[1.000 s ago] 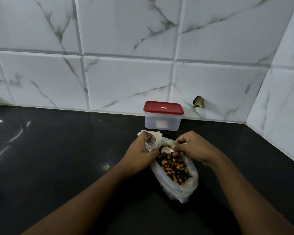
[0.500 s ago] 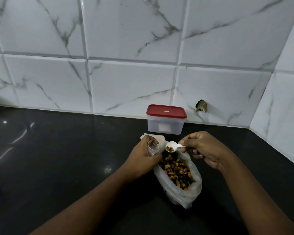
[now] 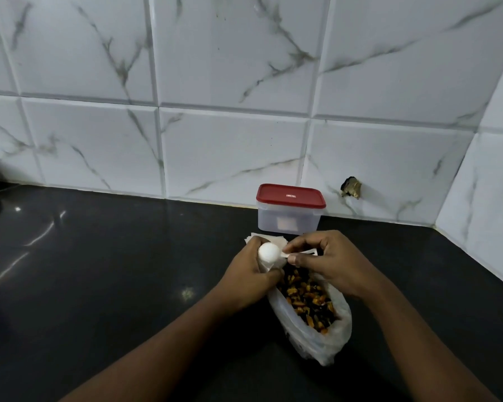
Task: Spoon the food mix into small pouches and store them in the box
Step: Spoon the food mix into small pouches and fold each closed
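The small white plastic spoon (image 3: pixel 269 253) lay tipped bowl-down over the mouth of the little clear plastic pouch (image 3: pixel 267 266). The left hand (image 3: pixel 250 272) gripped the pouch in curled fingers, and the right hand (image 3: pixel 331 262) pinched the spoon's handle. Just beside them sat the open translucent bag of orange-and-dark food mix (image 3: pixel 308 303). The pouch mouth looked narrow (the spoon hid most of it), so pieces could miss and scatter over the black counter (image 3: pixel 128 285). The red-lidded clear plastic box (image 3: pixel 290 211) stood closed behind.

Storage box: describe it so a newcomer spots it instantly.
Start at the white marble-tiled wall behind the black counter. At its foot, slightly right of centre, stands the box. Only rigid container: translucent body, red lid shut, unlike the floppy food bag in front.
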Tool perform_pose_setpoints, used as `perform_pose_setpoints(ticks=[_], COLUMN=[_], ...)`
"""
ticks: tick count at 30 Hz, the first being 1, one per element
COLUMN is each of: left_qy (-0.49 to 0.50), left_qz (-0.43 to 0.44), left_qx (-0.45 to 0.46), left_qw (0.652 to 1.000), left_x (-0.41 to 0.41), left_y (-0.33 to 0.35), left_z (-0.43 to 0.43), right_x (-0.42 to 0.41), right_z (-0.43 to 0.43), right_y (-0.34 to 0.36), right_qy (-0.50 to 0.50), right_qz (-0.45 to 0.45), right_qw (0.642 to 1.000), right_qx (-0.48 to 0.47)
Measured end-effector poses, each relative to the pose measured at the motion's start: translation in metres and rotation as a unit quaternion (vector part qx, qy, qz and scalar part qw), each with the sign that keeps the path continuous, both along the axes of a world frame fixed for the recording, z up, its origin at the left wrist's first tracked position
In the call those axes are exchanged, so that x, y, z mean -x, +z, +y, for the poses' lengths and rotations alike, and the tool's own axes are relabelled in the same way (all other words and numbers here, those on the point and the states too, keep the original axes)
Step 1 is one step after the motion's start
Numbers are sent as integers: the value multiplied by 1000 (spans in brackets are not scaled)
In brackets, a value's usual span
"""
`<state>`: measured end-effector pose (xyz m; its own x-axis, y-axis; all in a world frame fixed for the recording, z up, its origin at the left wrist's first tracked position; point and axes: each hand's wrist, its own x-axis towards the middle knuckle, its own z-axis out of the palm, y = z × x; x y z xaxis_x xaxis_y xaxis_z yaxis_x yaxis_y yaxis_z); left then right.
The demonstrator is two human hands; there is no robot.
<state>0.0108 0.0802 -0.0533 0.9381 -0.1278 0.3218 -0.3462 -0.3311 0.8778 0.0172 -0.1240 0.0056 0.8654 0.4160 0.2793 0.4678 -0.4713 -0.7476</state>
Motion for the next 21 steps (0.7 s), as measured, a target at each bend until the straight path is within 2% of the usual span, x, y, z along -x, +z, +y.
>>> perform_pose_setpoints(ticks=[2,4,9,12,18,21], left_qy=[-4,1,4,6,6,8], left_qz=[8,9,9,11,7,7], left_qx=[2,-2,-4,-9,-14,-17], left_qw=[1000,1000,1000,1000,1000,1000], left_x=[0,-1,-1,-1,1,0], left_y=[0,0,0,1,2,1], left_z=[0,1,1,1,0,0], right_x=[0,-2,-11,-13,-8,-8], right_z=[-6,-16,-30,-21,-19,-12], right_y=[6,10,7,0,3,-3], right_qy=[-18,-47,-70,-45,-51,-62], right_qz=[-14,-35,-14,-9,22,66], right_qw=[999,998,977,961,970,981], right_qx=[-25,-3,202,274,236,171])
